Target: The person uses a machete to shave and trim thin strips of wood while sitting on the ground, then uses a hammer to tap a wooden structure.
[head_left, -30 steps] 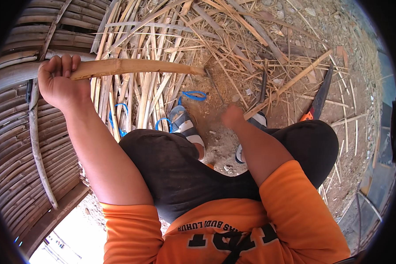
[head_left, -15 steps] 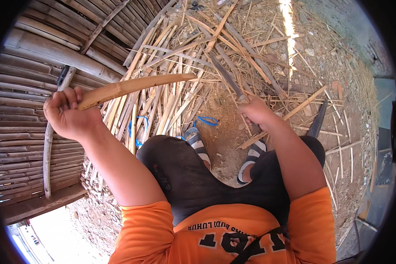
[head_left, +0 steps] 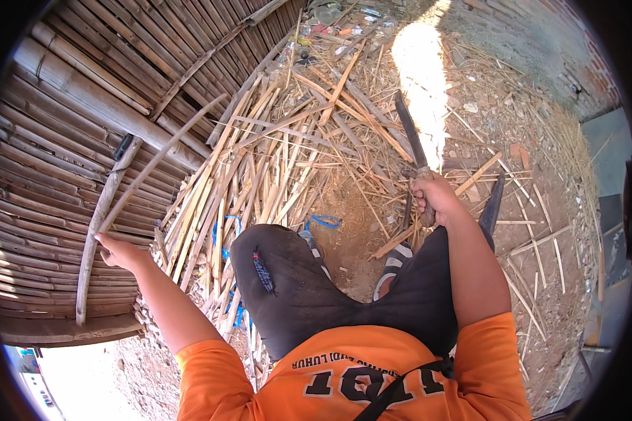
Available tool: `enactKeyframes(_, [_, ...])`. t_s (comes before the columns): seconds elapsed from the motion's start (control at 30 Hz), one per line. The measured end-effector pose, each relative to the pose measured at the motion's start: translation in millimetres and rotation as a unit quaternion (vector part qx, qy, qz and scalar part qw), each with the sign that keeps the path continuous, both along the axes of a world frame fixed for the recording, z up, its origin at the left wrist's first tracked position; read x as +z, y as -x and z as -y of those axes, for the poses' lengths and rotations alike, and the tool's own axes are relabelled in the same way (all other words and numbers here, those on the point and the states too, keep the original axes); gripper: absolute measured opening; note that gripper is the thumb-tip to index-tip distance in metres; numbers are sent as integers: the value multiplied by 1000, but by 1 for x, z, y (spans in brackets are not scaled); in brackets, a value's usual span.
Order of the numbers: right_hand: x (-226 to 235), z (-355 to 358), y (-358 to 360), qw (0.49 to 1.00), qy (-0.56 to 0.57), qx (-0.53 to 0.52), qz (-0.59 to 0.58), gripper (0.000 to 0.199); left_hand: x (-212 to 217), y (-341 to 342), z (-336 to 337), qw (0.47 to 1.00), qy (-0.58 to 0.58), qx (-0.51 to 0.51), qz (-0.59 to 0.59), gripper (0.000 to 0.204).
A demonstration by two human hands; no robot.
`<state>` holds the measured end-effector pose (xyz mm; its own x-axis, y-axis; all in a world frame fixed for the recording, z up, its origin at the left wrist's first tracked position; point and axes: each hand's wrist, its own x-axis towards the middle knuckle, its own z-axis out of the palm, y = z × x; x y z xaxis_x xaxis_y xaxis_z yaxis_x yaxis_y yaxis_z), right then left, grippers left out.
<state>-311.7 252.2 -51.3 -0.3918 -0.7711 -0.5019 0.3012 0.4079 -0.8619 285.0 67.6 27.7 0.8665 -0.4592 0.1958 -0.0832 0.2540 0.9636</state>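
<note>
My left hand (head_left: 121,252) is out at the left beside the bamboo wall. Its fingertips close on the lower end of a bamboo slat (head_left: 163,154), which slants up and away to the right, nearly edge-on. The finger grip is partly hidden. My right hand (head_left: 432,196) is wrapped round the handle of a machete (head_left: 411,130) above my right knee. The dark blade points away from me, tilted slightly left, with nothing against its edge.
Split bamboo strips (head_left: 260,165) lie heaped ahead and left. Blue cord (head_left: 323,222) lies near my left foot. A dark pointed piece (head_left: 494,203) juts beside my right knee. The slatted bamboo wall (head_left: 63,168) borders the left; a rough wall (head_left: 541,49) stands far right.
My left hand has moved down and left, and the slat has swung to point up and away. My right hand has shifted right with the machete, whose blade is now more upright.
</note>
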Motion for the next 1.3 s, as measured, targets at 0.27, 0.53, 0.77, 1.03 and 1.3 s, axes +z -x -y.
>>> enactKeyframes(0.27, [-8,-13,19,993,70,-97,-8,13,-214,-27,-136,903,-355,-237,-43,54])
enactKeyframes(0.53, [-7,-32,42,959,127,-201,154,8,-134,57,-87,915,-267,-298,56,28])
enactKeyframes(0.77, [-3,-53,64,928,146,-255,228,10,-34,265,-27,798,-205,-529,204,38])
enactKeyframes(1.03, [8,-66,78,881,236,-298,284,16,-172,444,-22,498,-343,-702,377,46])
enactKeyframes(1.3, [13,-66,94,864,236,-333,296,20,-355,509,-110,380,-408,-724,407,66])
